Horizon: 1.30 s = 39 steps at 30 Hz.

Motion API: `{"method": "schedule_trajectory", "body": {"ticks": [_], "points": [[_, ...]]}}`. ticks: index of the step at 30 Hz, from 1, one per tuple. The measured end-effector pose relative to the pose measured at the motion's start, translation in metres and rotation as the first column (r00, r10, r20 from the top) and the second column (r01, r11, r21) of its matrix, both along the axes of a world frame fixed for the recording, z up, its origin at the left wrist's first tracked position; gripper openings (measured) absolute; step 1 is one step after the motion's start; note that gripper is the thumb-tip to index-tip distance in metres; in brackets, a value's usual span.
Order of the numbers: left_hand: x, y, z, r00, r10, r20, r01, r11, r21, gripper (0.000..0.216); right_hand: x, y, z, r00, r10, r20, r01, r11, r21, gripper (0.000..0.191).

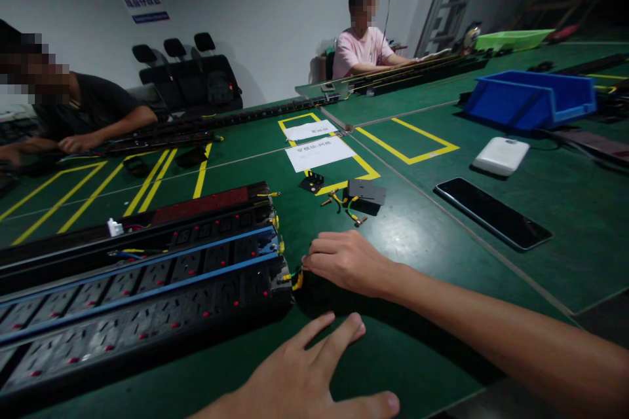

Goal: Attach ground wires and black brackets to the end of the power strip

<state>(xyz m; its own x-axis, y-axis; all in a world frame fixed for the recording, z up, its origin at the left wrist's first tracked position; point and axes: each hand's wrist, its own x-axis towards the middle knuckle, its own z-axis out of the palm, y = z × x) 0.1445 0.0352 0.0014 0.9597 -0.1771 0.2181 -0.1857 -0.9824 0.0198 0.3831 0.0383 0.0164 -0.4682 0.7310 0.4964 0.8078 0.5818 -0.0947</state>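
Several long black power strips (pixel 147 288) lie side by side on the green table (pixel 422 236), their ends pointing right. My right hand (pixel 348 262) rests at the end of the nearest strips, fingers curled toward the yellow-green wire (pixel 296 279) sticking out there; what the fingertips grip is hidden. Lower down, my left hand (pixel 314 373) hovers over the table with fingers stretched out and apart, holding nothing.
Small black parts and loose yellow-green wires (pixel 351 200) lie beside paper labels (pixel 319 152). A dark phone (pixel 493 212), a white box (pixel 501 155) and a blue bin (pixel 533 99) sit to the right. Two other people work at far strips, one at the left (pixel 78 118) and one at the back (pixel 366 46).
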Motion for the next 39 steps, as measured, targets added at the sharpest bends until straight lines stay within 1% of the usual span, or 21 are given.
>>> {"method": "schedule_trajectory", "body": {"ticks": [6,16,18,23,28,39], "points": [[-0.0005,-0.0001,0.0007,1.0,-0.008,0.014,0.007,1.0,0.031,0.08,-0.0005,0.0005,-0.0005,1.0,-0.011,-0.024,0.01,1.0,-0.017,0.029],[-0.0002,0.0011,-0.0024,1.0,0.002,0.014,-0.003,1.0,0.017,0.082,-0.0006,0.0,-0.0016,1.0,-0.005,-0.029,0.005,1.0,-0.002,0.03],[-0.0001,0.0006,-0.0026,1.0,-0.001,0.012,0.001,1.0,0.016,0.081,-0.0007,-0.0001,-0.0012,1.0,-0.008,-0.026,0.008,1.0,-0.009,0.03],[0.0016,0.0003,-0.0019,0.998,0.006,0.067,-0.005,1.0,-0.012,0.075,-0.0013,0.0001,-0.0007,0.999,-0.017,-0.029,0.017,1.0,-0.015,0.028],[0.0027,0.002,-0.0024,0.996,-0.003,0.087,0.0,0.999,0.032,0.075,-0.0023,0.0011,-0.0024,0.999,-0.01,-0.037,0.01,1.0,0.0,0.026],[0.0026,0.0011,-0.0033,0.998,0.007,0.065,-0.01,0.999,0.044,0.085,-0.0016,0.0005,-0.0027,0.998,-0.007,-0.057,0.007,1.0,0.002,0.028]]}}
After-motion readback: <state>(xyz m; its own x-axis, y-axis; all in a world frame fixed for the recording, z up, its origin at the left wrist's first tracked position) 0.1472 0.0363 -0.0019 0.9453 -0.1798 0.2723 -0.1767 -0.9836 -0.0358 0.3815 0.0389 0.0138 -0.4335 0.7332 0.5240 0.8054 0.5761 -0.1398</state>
